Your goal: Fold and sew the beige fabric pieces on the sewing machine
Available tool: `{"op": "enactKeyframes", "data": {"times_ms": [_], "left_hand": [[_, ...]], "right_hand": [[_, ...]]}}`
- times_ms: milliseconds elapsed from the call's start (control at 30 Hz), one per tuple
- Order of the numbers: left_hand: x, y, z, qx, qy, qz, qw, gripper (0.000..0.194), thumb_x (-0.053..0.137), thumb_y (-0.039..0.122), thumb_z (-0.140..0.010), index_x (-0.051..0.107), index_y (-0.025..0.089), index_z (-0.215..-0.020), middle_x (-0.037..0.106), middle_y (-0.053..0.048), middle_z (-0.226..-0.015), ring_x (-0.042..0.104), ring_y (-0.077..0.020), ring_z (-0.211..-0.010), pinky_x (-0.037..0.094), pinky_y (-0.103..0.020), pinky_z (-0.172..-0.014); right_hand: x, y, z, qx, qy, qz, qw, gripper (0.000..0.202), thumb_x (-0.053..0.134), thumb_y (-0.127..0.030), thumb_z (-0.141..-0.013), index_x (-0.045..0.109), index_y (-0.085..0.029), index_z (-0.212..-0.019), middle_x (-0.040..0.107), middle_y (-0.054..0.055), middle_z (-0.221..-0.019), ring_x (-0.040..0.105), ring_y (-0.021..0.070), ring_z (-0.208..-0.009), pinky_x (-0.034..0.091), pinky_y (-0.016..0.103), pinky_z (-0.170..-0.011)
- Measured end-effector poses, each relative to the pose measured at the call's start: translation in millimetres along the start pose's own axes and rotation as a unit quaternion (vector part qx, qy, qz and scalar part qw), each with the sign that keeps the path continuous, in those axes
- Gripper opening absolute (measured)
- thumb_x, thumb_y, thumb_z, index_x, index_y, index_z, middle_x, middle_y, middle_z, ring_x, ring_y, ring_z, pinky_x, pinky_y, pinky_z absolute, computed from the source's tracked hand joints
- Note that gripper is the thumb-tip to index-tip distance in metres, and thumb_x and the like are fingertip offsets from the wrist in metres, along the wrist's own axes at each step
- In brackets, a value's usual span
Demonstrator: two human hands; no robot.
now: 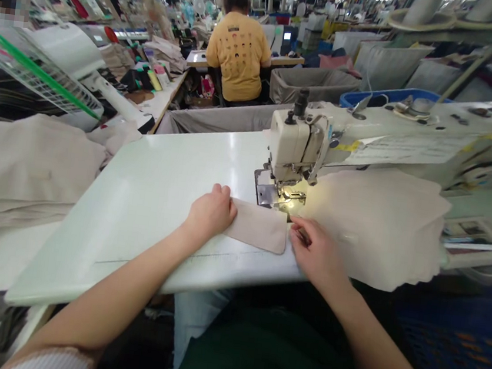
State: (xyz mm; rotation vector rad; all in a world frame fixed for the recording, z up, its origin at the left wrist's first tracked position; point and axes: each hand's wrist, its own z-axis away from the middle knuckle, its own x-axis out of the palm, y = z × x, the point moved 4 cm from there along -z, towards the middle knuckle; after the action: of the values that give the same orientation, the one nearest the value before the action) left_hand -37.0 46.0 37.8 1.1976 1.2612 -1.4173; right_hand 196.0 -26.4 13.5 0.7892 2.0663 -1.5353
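Note:
A small beige fabric piece (259, 226) with rounded corners lies flat on the pale sewing table, just in front of the sewing machine (292, 148). My left hand (213, 210) is closed on its left end, fingers curled over the edge. At the opposite end, my right hand (317, 249) has its fingers bent together, the fingertips close to the corner of the piece. Something dark shows inside those curled fingers, too small to name. Light from the machine falls on the metal needle plate (267, 194), right behind the fabric.
Large beige fabric panels (379, 223) lie stacked right of the needle area. Another fabric pile (30, 166) rests at the left. The table's front edge (234, 284) runs close to my body. A person in a yellow shirt (238, 56) sits ahead, beyond a grey cloth bin (222, 119).

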Motion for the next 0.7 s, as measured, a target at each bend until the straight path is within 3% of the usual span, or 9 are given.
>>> {"op": "enactKeyframes", "data": {"times_ms": [133,267,467,700], "left_hand": [[2.2,0.5,3.8,-0.012,-0.002,0.010,1.000,0.031,0.034,0.030,-0.097,0.056,0.011,-0.110,0.061,-0.017,-0.109,0.071,-0.0291,-0.083,0.054,-0.037,-0.066],[3.2,0.0,6.4,-0.016,0.001,0.018,1.000,0.031,0.034,0.030,-0.097,0.056,0.011,-0.109,0.061,-0.017,-0.108,0.071,-0.0286,-0.083,0.054,-0.036,-0.065],[1.9,-4.7,8.5,-0.003,-0.002,0.025,1.000,0.032,0.035,0.031,-0.098,0.055,0.008,-0.110,0.061,-0.018,-0.108,0.070,-0.0284,-0.085,0.054,-0.036,-0.067],[-1.5,-6.4,11.6,0.004,-0.015,0.042,0.999,0.037,0.039,0.037,-0.098,0.056,0.007,-0.112,0.061,-0.018,-0.110,0.070,-0.0288,-0.088,0.054,-0.036,-0.071]], "right_hand": [[4.3,-0.6,-7.7,0.072,-0.044,-0.049,0.995,0.036,0.057,-0.034,-0.088,0.064,-0.020,-0.121,0.072,0.006,-0.103,0.067,0.0201,-0.082,0.052,0.033,-0.077],[11.6,-3.4,-13.8,0.119,-0.127,-0.068,0.982,0.050,0.059,-0.033,-0.087,0.054,-0.019,-0.134,0.071,0.001,-0.085,0.066,0.0190,-0.076,0.048,0.031,-0.076],[13.6,-1.8,-14.6,0.107,-0.186,-0.039,0.976,0.069,0.061,-0.027,-0.084,0.040,-0.018,-0.149,0.066,-0.001,-0.082,0.063,0.0185,-0.076,0.044,0.029,-0.075],[9.1,-3.6,-14.5,0.101,-0.202,-0.031,0.974,0.077,0.064,-0.027,-0.083,0.035,-0.017,-0.153,0.065,-0.001,-0.083,0.061,0.0189,-0.077,0.043,0.030,-0.073]]}}
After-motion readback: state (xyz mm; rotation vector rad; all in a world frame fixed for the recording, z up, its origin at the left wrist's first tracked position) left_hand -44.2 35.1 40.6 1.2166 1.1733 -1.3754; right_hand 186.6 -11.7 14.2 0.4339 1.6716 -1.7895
